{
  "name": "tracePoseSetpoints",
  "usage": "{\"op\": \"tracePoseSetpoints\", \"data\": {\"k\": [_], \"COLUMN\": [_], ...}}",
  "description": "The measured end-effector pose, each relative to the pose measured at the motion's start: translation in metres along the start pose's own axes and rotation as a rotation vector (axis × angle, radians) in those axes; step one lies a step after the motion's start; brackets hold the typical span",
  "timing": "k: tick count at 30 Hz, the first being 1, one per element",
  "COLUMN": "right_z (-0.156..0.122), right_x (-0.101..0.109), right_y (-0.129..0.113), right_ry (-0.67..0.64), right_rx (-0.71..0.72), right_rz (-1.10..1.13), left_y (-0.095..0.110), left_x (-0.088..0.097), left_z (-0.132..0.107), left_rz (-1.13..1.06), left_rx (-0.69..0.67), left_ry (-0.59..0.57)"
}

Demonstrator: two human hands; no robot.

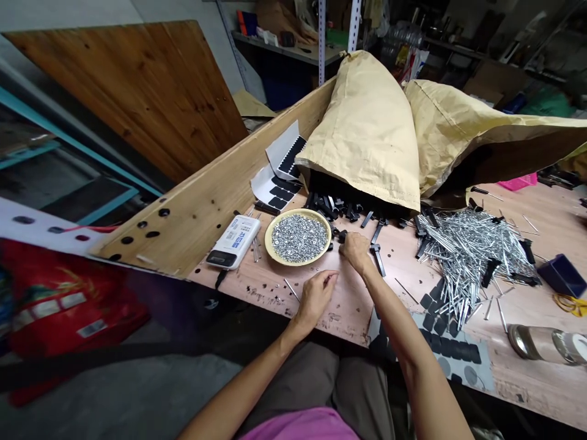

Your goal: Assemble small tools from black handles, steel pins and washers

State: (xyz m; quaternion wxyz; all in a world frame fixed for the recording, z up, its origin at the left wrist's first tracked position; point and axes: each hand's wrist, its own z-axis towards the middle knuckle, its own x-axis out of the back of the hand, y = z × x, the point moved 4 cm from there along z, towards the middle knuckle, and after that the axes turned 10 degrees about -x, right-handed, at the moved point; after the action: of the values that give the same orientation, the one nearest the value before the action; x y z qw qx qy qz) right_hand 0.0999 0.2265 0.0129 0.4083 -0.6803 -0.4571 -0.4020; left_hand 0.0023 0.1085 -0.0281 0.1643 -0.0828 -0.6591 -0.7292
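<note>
My left hand (pixel 316 298) is low over the table's front edge, thumb and fingertips pinched together. Whatever sits in that pinch is too small to make out. Just in front of it stands a cream bowl (pixel 269 252) filled with small silver metal nuts (pixel 299 237). My right hand (pixel 356 250) is to the right of the bowl, its fingers curled down on a black plastic part (pixel 342 236). More black plastic parts (pixel 353 211) spill from the mouth of a paper sack (pixel 367 134) behind. Single long black pieces (pixel 378 260) lie right of my right hand.
A heap of thin metal rods (pixel 477 250) covers the right side, with a dark blue box (pixel 563 275) and a glass jar (pixel 541 343) beyond. A white device (pixel 236 241) lies left of the bowl by the wooden side board (pixel 220 177). Black pad sheets (pixel 452 348) lie at the front edge.
</note>
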Motion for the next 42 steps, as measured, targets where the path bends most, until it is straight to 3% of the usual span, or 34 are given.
{"op": "tracePoseSetpoints", "data": {"k": [5,11,17,25,29,36,39,42], "right_z": [-0.025,-0.068,-0.089,-0.1,-0.097,-0.093,-0.088,-0.089], "right_x": [0.0,-0.012,-0.017,-0.013,-0.018,-0.029,-0.03,-0.029], "right_y": [0.046,0.07,0.086,0.08,0.077,0.074,0.078,0.077], "right_ry": [-0.015,-0.042,0.055,0.098,0.129,0.257,0.276,0.232], "right_rx": [-0.036,0.125,0.203,0.283,0.345,0.452,0.426,0.422], "right_rz": [0.025,0.293,0.134,0.129,0.217,0.56,0.663,0.666], "left_y": [0.0,0.011,0.03,0.054,0.062,0.064,0.059,0.048], "left_x": [-0.015,-0.037,-0.009,-0.001,-0.002,0.0,0.006,0.015], "left_z": [0.01,0.017,0.016,0.013,0.011,0.004,0.002,0.0], "left_rz": [-0.414,-0.646,-0.507,-0.17,-0.033,0.07,-0.055,-0.374], "left_rx": [0.274,0.259,0.065,-0.143,-0.248,-0.384,-0.251,0.089], "left_ry": [0.008,0.024,0.177,0.112,0.042,0.04,0.028,0.059]}}
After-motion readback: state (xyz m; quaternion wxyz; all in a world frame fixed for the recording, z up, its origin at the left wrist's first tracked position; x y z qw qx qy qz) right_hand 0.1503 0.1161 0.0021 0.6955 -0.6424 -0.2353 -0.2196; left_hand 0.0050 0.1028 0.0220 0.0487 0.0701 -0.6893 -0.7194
